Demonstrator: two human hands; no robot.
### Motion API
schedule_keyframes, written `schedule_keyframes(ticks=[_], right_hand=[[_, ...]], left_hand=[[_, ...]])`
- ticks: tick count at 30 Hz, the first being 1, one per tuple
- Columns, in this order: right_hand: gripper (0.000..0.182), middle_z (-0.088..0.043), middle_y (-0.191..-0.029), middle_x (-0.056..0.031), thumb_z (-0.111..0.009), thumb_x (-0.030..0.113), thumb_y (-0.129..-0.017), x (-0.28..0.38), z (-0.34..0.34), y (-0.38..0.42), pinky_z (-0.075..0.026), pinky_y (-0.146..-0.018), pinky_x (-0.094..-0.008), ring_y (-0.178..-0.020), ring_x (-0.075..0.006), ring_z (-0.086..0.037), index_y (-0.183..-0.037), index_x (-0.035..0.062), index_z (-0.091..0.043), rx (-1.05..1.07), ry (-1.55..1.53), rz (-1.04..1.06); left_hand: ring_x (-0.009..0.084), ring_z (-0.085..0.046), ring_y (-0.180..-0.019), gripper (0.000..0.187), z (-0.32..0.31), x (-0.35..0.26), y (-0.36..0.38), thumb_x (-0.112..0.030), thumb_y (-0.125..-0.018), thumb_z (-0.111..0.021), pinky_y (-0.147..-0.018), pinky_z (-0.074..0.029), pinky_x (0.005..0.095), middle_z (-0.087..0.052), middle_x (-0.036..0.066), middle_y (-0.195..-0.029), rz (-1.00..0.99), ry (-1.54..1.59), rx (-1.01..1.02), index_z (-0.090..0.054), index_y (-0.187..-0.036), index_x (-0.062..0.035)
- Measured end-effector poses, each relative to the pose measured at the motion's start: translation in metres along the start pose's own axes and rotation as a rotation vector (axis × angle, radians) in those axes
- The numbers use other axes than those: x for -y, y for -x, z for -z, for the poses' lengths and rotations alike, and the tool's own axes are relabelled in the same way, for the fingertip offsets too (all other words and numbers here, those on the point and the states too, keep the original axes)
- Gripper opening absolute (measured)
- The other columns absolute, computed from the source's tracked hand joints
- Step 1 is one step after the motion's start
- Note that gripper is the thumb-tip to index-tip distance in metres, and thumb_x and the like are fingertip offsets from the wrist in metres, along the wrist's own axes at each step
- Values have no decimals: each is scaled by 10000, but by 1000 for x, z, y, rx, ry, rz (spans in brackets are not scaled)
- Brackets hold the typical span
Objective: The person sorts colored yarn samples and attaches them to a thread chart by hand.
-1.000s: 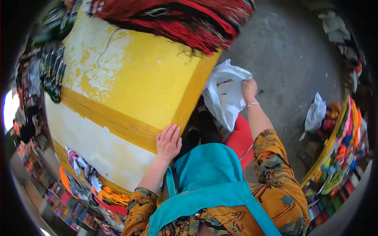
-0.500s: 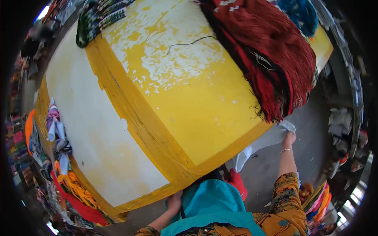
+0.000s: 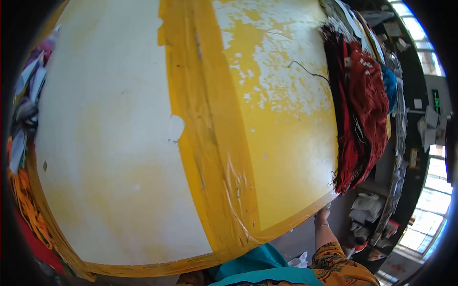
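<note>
My right hand [image 3: 323, 214], with a bracelet at its wrist, is closed just below the table's front right edge. A bit of pale plastic shows at its fingertips, and part of the whitish translucent plastic bag [image 3: 299, 260] hangs lower down, beside my teal apron [image 3: 267, 257]. Just above the hand, the fringed ends of a dark red woven textile [image 3: 367, 100] hang over the table's right edge. My left hand is out of sight; only a patch of patterned sleeve [image 3: 191, 278] shows at the bottom.
The big table [image 3: 119, 119] has a worn yellow and white top with brown tape along its seam and edges. A dark thread [image 3: 310, 70] lies on it. Colourful yarn and cloth [image 3: 31, 200] hang at the left edge. Shelves with bundles [image 3: 366, 207] and windows [image 3: 424, 214] stand at right.
My view has turned, so the table fills more of it and the red textile sits farther right. My left hand has gone out of view. Less of the plastic bag shows.
</note>
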State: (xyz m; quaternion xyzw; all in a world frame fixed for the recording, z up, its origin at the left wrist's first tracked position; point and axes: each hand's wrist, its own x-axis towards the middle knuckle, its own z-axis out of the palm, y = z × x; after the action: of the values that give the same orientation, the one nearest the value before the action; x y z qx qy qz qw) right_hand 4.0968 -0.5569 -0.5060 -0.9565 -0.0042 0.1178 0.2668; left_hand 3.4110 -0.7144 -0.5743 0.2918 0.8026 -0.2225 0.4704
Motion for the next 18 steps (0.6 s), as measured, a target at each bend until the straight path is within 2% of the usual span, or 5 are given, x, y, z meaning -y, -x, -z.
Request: schedule_keyframes(ticks=[4,11,12,17,18], right_hand=[[345,-695,-1024,-70,-573,281,-899,-20,-20,-18,-534,-715,-326,-879,-188,-670,-1140,42,-636,183,-221,-75],[390,-620,-1228,4,-381,314,-976,-44,-49,-59,-512,-840,-319,-1071,-163,-607,-1297,142,-521,359,462,438],[457,-544,-1351,-23,-293,278,-1008,-55,-50,-68,-474,-941,-319,-1205,-174,-535,-1417,108,-406,489,-74,89],[323,-670,-1004,-182,-514,232,-872,-46,-23,-97,-514,-641,-432,-831,-338,-664,-1122,52,-609,247,879,824],[246,-662,-912,-210,-529,194,-818,-53,-14,-109,-512,-626,-463,-745,-373,-639,-960,31,-645,244,650,594]], left_hand=[[391,-494,-1186,416,-9,-17,-10,-275,-961,-462,-1023,-379,411,-534,249,-1247,-17,53,4,-522,-1258,10],[383,-478,-1214,454,12,-52,-38,-309,-972,-453,-1037,-363,403,-515,249,-1285,-99,110,-46,-496,-1290,11],[381,-476,-1218,459,14,-54,-46,-314,-974,-452,-1038,-361,402,-512,249,-1290,-112,113,-55,-492,-1295,12],[376,-464,-1238,487,41,-53,-84,-338,-982,-446,-1048,-349,397,-498,248,-1317,-239,73,-97,-474,-1318,13],[375,-462,-1242,492,49,-55,-94,-343,-983,-445,-1050,-347,396,-496,248,-1322,-276,69,-93,-470,-1322,13]])
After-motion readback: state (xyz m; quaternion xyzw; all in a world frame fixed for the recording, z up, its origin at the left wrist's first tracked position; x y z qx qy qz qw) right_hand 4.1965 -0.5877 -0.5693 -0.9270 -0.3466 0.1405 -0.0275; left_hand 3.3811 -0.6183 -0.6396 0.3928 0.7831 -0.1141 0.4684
